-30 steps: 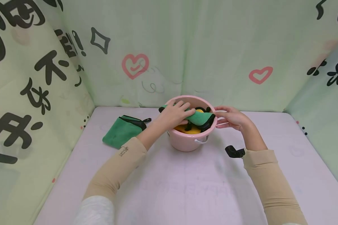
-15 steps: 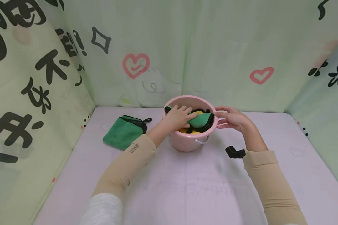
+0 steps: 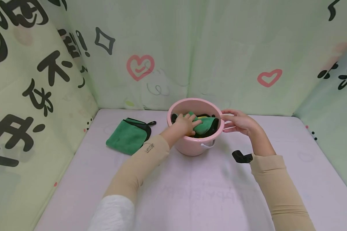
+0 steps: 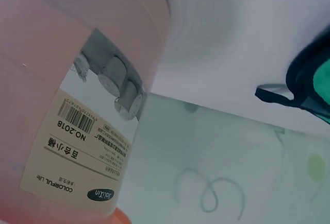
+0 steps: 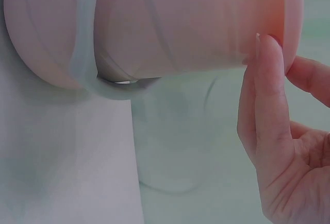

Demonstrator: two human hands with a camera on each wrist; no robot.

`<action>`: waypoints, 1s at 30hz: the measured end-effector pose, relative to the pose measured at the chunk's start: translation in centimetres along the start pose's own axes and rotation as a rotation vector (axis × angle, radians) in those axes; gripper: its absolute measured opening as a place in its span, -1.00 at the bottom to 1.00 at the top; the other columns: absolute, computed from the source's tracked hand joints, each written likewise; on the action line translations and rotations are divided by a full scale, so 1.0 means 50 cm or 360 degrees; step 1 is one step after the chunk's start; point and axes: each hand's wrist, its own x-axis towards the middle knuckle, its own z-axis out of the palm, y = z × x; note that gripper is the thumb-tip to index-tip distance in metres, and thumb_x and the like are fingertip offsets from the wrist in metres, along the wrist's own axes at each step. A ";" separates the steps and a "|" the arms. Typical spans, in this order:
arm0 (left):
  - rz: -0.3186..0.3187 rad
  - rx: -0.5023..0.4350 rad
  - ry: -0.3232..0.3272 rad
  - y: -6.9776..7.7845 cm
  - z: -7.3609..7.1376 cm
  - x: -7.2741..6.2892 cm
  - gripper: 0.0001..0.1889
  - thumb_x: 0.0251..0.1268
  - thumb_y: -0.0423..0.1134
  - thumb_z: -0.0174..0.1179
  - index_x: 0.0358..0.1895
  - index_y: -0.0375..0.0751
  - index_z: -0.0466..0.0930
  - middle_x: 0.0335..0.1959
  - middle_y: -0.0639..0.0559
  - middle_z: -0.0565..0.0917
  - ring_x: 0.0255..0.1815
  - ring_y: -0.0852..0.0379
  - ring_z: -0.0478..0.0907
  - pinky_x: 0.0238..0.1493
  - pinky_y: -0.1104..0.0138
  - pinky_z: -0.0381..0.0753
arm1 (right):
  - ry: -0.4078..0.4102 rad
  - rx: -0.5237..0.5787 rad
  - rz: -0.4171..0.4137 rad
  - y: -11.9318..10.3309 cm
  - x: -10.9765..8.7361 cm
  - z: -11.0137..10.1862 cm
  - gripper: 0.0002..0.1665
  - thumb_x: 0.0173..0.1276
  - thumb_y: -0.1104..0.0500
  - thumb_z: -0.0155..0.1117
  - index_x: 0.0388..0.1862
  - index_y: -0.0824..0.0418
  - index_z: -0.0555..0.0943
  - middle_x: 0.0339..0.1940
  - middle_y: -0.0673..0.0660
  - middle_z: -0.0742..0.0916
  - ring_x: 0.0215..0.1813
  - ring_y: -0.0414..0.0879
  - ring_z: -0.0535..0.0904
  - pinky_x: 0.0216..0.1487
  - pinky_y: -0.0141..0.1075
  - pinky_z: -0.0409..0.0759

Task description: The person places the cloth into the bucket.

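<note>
In the head view a pink bucket [image 3: 191, 146] stands near the back of the table with cloths in it. A green cloth with black trim [image 3: 204, 126] lies on top, and a sliver of yellow shows beneath. My left hand [image 3: 185, 125] reaches inside, its spread fingers pressing on the green cloth. My right hand [image 3: 239, 122] pinches the bucket's right rim; the right wrist view shows fingertips [image 5: 269, 54] against the outer wall and another digit at the lip. The left wrist view has only the bucket's labelled side [image 4: 77, 152], with my left hand out of sight.
A folded green cloth [image 3: 128, 137] with black edging and a hanging loop lies on the table, left of the bucket. The bucket's pale handle [image 5: 85, 33] hangs down. A printed curtain [image 3: 228, 64] stands close behind and at both sides.
My left hand has moved right and down into the bucket, pushing the green cloth lower. Less yellow shows now. The right hand has stayed at the rim.
</note>
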 end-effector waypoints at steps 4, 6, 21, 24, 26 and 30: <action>-0.0003 -0.0014 -0.0046 0.003 -0.002 0.000 -0.33 0.39 0.17 -0.26 0.45 0.24 -0.33 0.47 0.06 -0.15 0.44 0.06 -0.12 0.33 0.12 0.12 | 0.0012 -0.0003 0.0007 0.001 -0.001 0.000 -0.27 0.36 0.02 0.10 0.35 0.32 0.09 -0.17 0.13 0.54 -0.32 -0.15 0.63 -0.15 -0.21 0.62; -0.0001 -0.0033 -0.0057 0.003 -0.003 -0.002 -0.34 0.39 0.17 -0.26 0.44 0.24 -0.33 0.47 0.06 -0.15 0.44 0.06 -0.13 0.34 0.12 0.10 | 0.0013 -0.0002 0.0008 0.001 -0.002 0.000 -0.27 0.36 0.02 0.09 0.35 0.32 0.09 -0.17 0.12 0.54 -0.32 -0.15 0.63 -0.15 -0.21 0.62; 0.0050 -0.0128 0.0225 -0.047 -0.030 -0.057 -0.27 0.25 0.25 -0.06 0.40 0.14 -0.10 0.35 0.00 0.09 0.33 0.02 0.11 0.28 0.13 0.23 | 0.0008 0.0005 0.0002 -0.004 -0.004 0.002 -0.27 0.36 0.03 0.10 0.35 0.31 0.09 -0.21 0.09 0.55 -0.32 -0.15 0.63 -0.18 -0.23 0.63; 0.0036 -0.0143 0.0328 -0.071 -0.025 -0.073 -0.27 0.23 0.27 -0.06 0.39 0.16 -0.09 0.34 0.00 0.10 0.34 0.01 0.08 0.25 0.08 0.24 | -0.0001 0.0015 0.0001 -0.003 -0.004 0.001 -0.27 0.36 0.03 0.10 0.36 0.31 0.09 -0.22 0.08 0.56 -0.31 -0.15 0.63 -0.18 -0.24 0.63; 0.0010 -0.0179 0.0388 -0.088 -0.018 -0.086 -0.28 0.24 0.26 -0.06 0.40 0.15 -0.09 0.34 0.00 0.10 0.35 0.00 0.08 0.25 0.05 0.23 | -0.0007 0.0017 0.0003 -0.003 -0.004 0.000 -0.27 0.36 0.03 0.10 0.35 0.31 0.09 -0.22 0.08 0.56 -0.31 -0.15 0.62 -0.18 -0.24 0.63; -0.0028 -0.0303 0.0507 -0.120 0.004 -0.115 -0.31 0.29 0.18 -0.06 0.42 0.12 -0.06 0.35 -0.02 0.12 0.35 -0.03 0.08 0.30 -0.01 0.14 | -0.0009 0.0010 0.0005 -0.004 -0.005 0.001 -0.28 0.36 0.03 0.09 0.35 0.32 0.09 -0.22 0.08 0.56 -0.32 -0.15 0.62 -0.15 -0.21 0.62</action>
